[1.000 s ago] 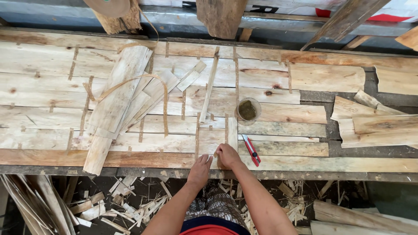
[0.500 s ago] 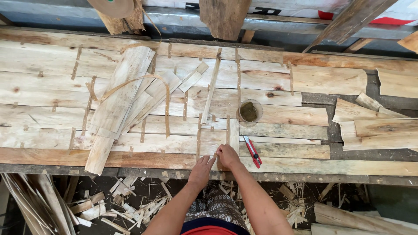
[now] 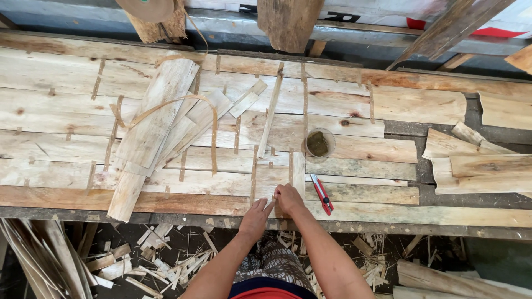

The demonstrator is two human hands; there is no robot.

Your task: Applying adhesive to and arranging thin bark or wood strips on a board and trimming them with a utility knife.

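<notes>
i'm leaning over a long workbench (image 3: 66, 72) laid edge to edge with thin pale veneer sheets, joined here and there by short brown tape strips. my left hand (image 3: 255, 217) lies flat at the bench's near edge, fingers stretched out and together, gripping nothing. my right hand (image 3: 288, 198), just beside it, is curled with the fingertips pinched down on the sheet; whether they have hold of anything small i cannot tell. a narrow veneer strip (image 3: 298, 174) lies just beyond that hand. a red-handled cutter (image 3: 321, 195) lies on the bench just right of my right hand, and a small round cup (image 3: 318, 143) with dark contents stands farther in. loose veneer offcuts (image 3: 149, 127) are heaped toward the bench's left part. under the bench's near edge, wood scraps (image 3: 160, 260) litter the dark floor.
</notes>
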